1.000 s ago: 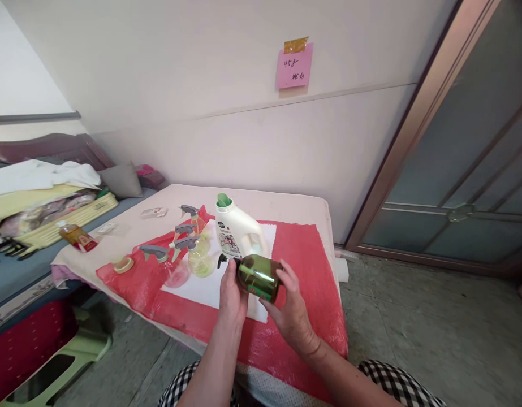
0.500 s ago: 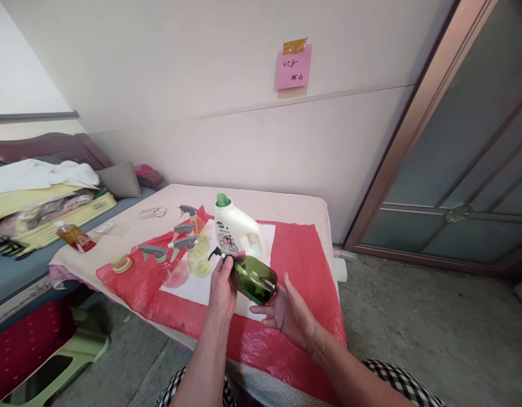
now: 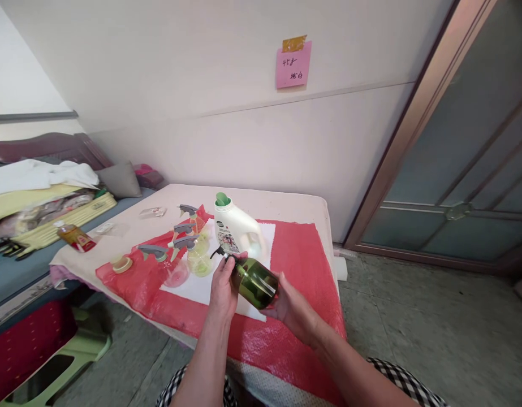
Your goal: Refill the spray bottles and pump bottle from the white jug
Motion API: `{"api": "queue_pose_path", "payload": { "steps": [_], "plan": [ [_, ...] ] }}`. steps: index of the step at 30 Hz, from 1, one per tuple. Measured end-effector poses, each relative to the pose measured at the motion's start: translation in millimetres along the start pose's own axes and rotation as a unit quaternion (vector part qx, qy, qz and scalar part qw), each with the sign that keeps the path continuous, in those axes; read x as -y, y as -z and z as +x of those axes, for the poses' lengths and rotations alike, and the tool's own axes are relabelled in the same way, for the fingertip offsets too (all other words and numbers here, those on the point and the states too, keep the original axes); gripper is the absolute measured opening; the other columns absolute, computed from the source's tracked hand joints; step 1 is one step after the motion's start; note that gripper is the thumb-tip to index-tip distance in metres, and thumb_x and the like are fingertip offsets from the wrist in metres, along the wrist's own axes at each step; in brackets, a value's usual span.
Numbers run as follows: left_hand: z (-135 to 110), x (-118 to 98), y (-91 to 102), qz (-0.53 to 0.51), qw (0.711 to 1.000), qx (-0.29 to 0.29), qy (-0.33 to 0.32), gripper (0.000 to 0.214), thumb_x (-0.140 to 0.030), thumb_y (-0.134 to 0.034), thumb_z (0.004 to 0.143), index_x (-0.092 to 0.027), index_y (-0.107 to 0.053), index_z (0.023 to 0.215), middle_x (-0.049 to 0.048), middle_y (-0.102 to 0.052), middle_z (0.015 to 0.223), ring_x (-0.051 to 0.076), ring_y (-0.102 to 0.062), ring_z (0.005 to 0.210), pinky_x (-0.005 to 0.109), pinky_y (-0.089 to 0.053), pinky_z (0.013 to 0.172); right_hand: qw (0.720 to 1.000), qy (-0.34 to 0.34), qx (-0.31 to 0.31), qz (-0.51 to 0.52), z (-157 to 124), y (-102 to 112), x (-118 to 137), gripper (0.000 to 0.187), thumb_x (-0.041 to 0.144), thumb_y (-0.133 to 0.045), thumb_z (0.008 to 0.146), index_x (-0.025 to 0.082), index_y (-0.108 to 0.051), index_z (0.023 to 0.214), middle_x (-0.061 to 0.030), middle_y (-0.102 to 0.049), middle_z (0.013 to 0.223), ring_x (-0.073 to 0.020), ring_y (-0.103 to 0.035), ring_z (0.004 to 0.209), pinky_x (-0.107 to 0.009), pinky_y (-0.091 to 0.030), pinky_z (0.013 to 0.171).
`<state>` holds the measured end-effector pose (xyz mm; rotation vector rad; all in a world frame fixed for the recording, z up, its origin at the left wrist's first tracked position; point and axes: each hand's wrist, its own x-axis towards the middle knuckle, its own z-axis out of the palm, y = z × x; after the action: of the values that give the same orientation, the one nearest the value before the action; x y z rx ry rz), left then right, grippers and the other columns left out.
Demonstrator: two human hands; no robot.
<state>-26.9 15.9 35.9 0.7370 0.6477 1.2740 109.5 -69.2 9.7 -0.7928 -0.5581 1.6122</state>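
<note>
A pale plaster wall (image 3: 201, 85) fills the back of the view, with a frosted glass sliding door in a bronze frame (image 3: 477, 169) to its right. At the left edge stands a bed piled with folded linens (image 3: 35, 192).

Against the wall sits a low table under a cream cover (image 3: 286, 206). A red mesh mat (image 3: 303, 254) lies over its near half, and a white paper sheet (image 3: 201, 285) lies on the mat. A white plastic detergent jug with a green cap (image 3: 237, 229) stands upright on the sheet's far side.

The left hand (image 3: 223, 288) and the right hand (image 3: 292, 311) meet above the near edge of the white paper sheet. Between them is a translucent dark green pump bottle (image 3: 254, 280), held off the table and tilted, its black pump head pointing up and left towards the jug. The left hand's fingers are wrapped tight round the neck, just below the pump. The right hand is closed under the base, cupping it from below.

Left of the hands, three clear trigger spray bottles with grey heads (image 3: 199, 260) stand close together on the mat and sheet. A pink sticky note (image 3: 293, 64) is taped to the wall. A small amber bottle with a red label (image 3: 74, 236) lies at the table's left end, and a roll of tape (image 3: 122, 264) rests on the mat's left corner.
</note>
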Motion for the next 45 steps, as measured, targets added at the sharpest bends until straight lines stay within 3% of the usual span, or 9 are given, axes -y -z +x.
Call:
{"api": "queue_pose_path", "payload": {
  "steps": [4, 8, 11, 19, 24, 28, 33, 40, 45],
  "plan": [
    [-2, 3, -1.6, 0.014, 1.000, 0.019, 0.007, 0.028, -0.040, -0.074, 0.073, -0.016, -0.069, 0.088, 0.0087, -0.073, 0.099, 0.022, -0.067, 0.090, 0.034, -0.049, 0.082, 0.993, -0.109, 0.031, 0.022, -2, 2, 3, 0.064, 0.067, -0.060, 0.080, 0.021, -0.050, 0.123, -0.0111, -0.061, 0.112, -0.0234, -0.064, 0.086, -0.034, -0.051, 0.071],
    [1, 5, -0.3, 0.012, 1.000, -0.004, 0.003, 0.030, -0.040, -0.075, 0.072, -0.016, -0.070, 0.089, 0.0078, -0.073, 0.097, 0.020, -0.066, 0.089, 0.033, -0.049, 0.082, 0.989, 0.115, -0.017, -0.092, 3, 1, -2, 0.066, 0.039, -0.084, 0.065, 0.025, -0.048, 0.118, -0.0058, -0.056, 0.120, -0.0218, -0.057, 0.102, -0.031, -0.049, 0.081],
    [2, 4, 0.7, -0.003, 1.000, -0.014, 0.008, 0.030, -0.040, -0.074, 0.073, -0.016, -0.070, 0.090, 0.0081, -0.073, 0.098, 0.019, -0.066, 0.089, 0.032, -0.049, 0.082, 0.968, 0.186, -0.051, -0.161, 6, 1, -6, 0.079, 0.032, -0.090, 0.057, 0.025, -0.044, 0.121, -0.0055, -0.054, 0.122, -0.0213, -0.054, 0.103, -0.030, -0.048, 0.084],
    [-4, -2, 0.8, -0.015, 0.998, 0.036, 0.043, 0.027, -0.040, -0.071, 0.075, -0.016, -0.069, 0.089, 0.0106, -0.073, 0.098, 0.022, -0.067, 0.088, 0.034, -0.049, 0.080, 0.994, -0.093, 0.041, 0.044, -5, 3, 6, 0.059, 0.063, -0.056, 0.085, 0.018, -0.052, 0.122, -0.0126, -0.058, 0.118, -0.0257, -0.059, 0.099, -0.039, -0.052, 0.079],
    [-3, -1, -0.1, 0.006, 0.999, 0.013, 0.033, 0.026, -0.039, -0.073, 0.074, -0.015, -0.069, 0.085, 0.0093, -0.074, 0.093, 0.020, -0.067, 0.084, 0.032, -0.049, 0.078, 0.992, 0.041, 0.058, -0.103, -3, -1, 1, 0.069, 0.042, -0.077, 0.070, 0.022, -0.047, 0.127, -0.0091, -0.056, 0.123, -0.0269, -0.056, 0.108, -0.041, -0.048, 0.091],
    [-1, 0, -0.1, -0.005, 0.999, -0.020, 0.032, 0.030, -0.040, -0.075, 0.072, -0.014, -0.071, 0.086, 0.0095, -0.073, 0.093, 0.019, -0.065, 0.086, 0.032, -0.048, 0.079, 0.909, 0.221, -0.068, -0.347, 5, 1, -9, 0.084, 0.023, -0.080, 0.059, 0.022, -0.039, 0.132, -0.0084, -0.049, 0.128, -0.0264, -0.047, 0.119, -0.043, -0.038, 0.105],
    [1, 5, 0.1, -0.016, 0.999, -0.039, 0.025, 0.032, -0.041, -0.076, 0.070, -0.013, -0.071, 0.085, 0.0099, -0.073, 0.092, 0.019, -0.065, 0.084, 0.034, -0.048, 0.080, 0.822, 0.274, -0.119, -0.484, 3, -2, -11, 0.082, 0.014, -0.074, 0.062, 0.024, -0.037, 0.135, -0.0073, -0.042, 0.128, -0.0245, -0.044, 0.120, -0.041, -0.038, 0.105],
    [8, 4, 7.5, -0.035, 0.995, -0.091, 0.005, 0.030, -0.040, -0.074, 0.073, -0.014, -0.067, 0.085, 0.0095, -0.072, 0.087, 0.019, -0.066, 0.086, 0.032, -0.049, 0.079, 0.773, 0.237, -0.136, -0.573, 1, -1, -10, 0.086, 0.008, -0.071, 0.060, 0.026, -0.035, 0.136, -0.0064, -0.040, 0.127, -0.0240, -0.050, 0.113, -0.038, -0.045, 0.098],
    [14, -9, 16.7, -0.051, 0.987, -0.148, -0.027, 0.026, -0.037, -0.070, 0.077, -0.015, -0.061, 0.087, 0.0102, -0.070, 0.092, 0.021, -0.065, 0.098, 0.034, -0.048, 0.085, 0.787, 0.181, -0.129, -0.576, 0, 6, -11, 0.084, 0.009, -0.071, 0.058, 0.022, -0.037, 0.135, -0.0070, -0.041, 0.121, -0.0215, -0.054, 0.103, -0.034, -0.047, 0.093]
  ]
}}
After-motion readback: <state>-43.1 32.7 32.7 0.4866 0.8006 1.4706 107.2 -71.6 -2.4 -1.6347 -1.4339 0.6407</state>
